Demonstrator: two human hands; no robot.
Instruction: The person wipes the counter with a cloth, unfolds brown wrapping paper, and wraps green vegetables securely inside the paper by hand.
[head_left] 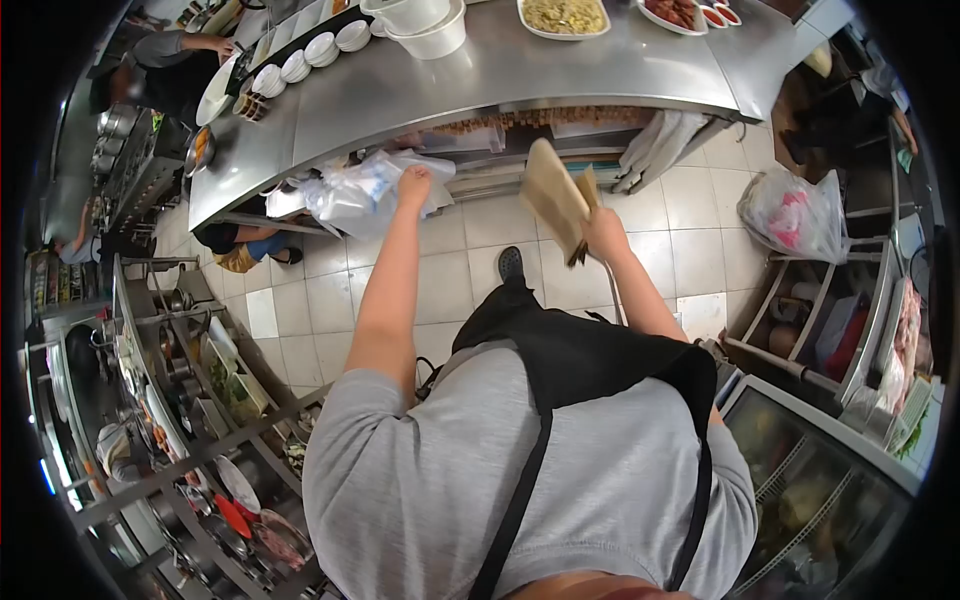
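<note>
My left hand is stretched forward, its fingers closed on a clear plastic bag in a crumpled bunch below the steel counter's front edge. Pale blue marks show through the plastic. My right hand grips a flat brown paper bag by its lower right side. The paper stands tilted in front of the counter's under-shelf, apart from the plastic. Its edge looks layered and slightly blurred, so I cannot tell whether there is more than one bag.
On the steel counter are white tubs, a plate of yellow food and stacked small dishes. A filled plastic bag is at right above a rack. A glass-topped cabinet stands close behind me. Other people are at left and right.
</note>
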